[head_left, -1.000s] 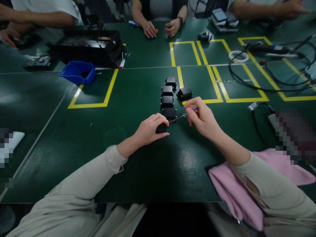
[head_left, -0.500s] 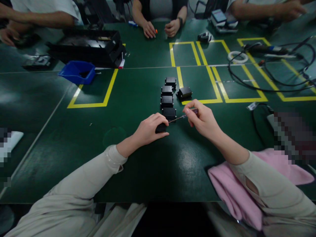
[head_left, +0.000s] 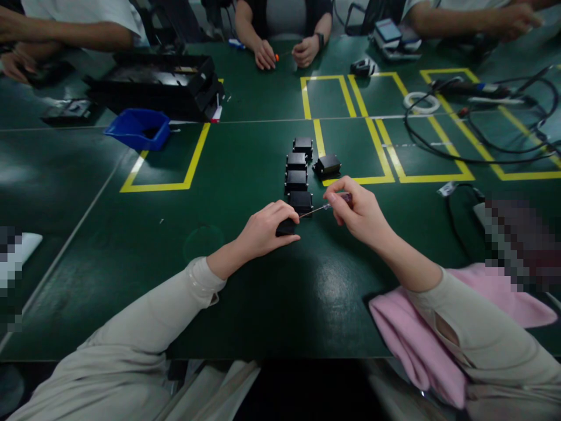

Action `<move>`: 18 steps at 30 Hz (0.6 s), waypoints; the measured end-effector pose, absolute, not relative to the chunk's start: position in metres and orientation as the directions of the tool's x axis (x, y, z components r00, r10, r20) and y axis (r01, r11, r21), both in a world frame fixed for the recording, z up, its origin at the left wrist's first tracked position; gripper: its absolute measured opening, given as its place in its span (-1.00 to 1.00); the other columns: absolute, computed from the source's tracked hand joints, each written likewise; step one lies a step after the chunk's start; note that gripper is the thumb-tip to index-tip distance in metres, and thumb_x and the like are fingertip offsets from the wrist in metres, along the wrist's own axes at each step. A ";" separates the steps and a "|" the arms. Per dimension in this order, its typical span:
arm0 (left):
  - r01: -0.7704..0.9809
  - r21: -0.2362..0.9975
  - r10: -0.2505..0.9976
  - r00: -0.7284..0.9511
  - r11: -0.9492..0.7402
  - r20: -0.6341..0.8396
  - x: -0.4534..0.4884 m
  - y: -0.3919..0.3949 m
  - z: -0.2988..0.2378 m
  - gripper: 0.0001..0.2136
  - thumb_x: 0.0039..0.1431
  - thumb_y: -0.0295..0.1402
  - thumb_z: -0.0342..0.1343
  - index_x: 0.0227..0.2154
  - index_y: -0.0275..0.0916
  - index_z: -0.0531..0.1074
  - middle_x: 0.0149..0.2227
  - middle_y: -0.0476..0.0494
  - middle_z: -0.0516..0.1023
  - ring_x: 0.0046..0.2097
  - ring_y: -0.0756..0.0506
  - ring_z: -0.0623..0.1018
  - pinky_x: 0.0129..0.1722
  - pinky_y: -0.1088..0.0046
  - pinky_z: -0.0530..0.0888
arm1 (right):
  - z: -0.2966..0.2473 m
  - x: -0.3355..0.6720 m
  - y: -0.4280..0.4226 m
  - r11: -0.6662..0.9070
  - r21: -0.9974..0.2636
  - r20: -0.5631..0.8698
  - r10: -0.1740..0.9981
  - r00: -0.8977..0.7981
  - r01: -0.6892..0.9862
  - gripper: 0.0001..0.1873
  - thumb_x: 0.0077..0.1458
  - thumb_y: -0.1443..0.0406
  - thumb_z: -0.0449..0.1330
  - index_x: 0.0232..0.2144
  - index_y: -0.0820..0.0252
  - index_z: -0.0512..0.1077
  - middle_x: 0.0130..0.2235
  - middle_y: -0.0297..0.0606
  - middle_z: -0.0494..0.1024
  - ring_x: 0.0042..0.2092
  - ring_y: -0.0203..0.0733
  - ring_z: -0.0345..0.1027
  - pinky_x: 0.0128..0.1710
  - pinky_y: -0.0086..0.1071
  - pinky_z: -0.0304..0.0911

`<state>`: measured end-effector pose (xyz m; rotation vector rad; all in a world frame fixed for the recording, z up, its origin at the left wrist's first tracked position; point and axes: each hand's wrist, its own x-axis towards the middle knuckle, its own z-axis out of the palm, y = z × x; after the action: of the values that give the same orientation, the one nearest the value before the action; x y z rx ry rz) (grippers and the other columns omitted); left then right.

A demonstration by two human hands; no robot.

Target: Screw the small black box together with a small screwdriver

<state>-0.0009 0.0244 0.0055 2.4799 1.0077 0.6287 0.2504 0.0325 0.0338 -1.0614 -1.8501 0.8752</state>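
**Q:** What sits at the centre?
**A:** A small black box (head_left: pixel 287 227) on the green tabletop (head_left: pixel 245 304). It is pinned under the worker's left hand (head_left: pixel 265 229), whose fingers are clamped over it.

**Q:** And the other hand?
**A:** The right hand (head_left: pixel 360 214) pinches a thin screwdriver (head_left: pixel 322 207), its tip at the box's right edge.

**Q:** What surrounds them?
**A:** A row of boxes (head_left: pixel 298 171) stands just behind, with a lone box (head_left: pixel 328 165) beside it at a yellow tape line (head_left: pixel 377 149). A pink cloth (head_left: pixel 416 345) lies under the right forearm. A blue bin (head_left: pixel 138 130) sits far left, and a co-worker's hands (head_left: pixel 305 50) rest at the far edge.
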 end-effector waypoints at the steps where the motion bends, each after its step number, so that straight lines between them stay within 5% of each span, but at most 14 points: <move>1: 0.547 0.506 0.722 0.642 -0.667 0.258 -0.001 0.024 0.006 -0.78 0.24 -0.32 0.29 -0.14 -0.19 0.39 -0.05 -0.17 0.54 -0.01 -0.18 0.53 0.00 0.26 0.47 | 0.034 0.250 0.032 0.408 -0.854 0.309 0.897 -0.316 0.324 -0.80 0.38 0.12 0.12 -0.25 0.09 0.31 -0.59 -0.53 0.31 -0.63 -0.37 0.17 -0.54 -0.39 0.05; 18: 0.550 0.505 0.723 0.644 -0.665 0.250 -0.001 0.024 0.006 -0.77 0.24 -0.32 0.29 -0.13 -0.20 0.39 -0.04 -0.18 0.53 -0.01 -0.18 0.52 0.00 0.25 0.49 | 0.031 0.250 0.032 0.406 -0.872 0.311 0.890 -0.332 0.272 -0.89 0.38 0.21 0.11 -0.21 0.09 0.31 -0.55 -0.52 0.34 -0.60 -0.37 0.21 -0.53 -0.40 0.09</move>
<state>-0.0008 0.0241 0.0063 2.4806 1.0069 0.6177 0.2502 0.0322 0.0315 -1.0024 -1.8249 0.9299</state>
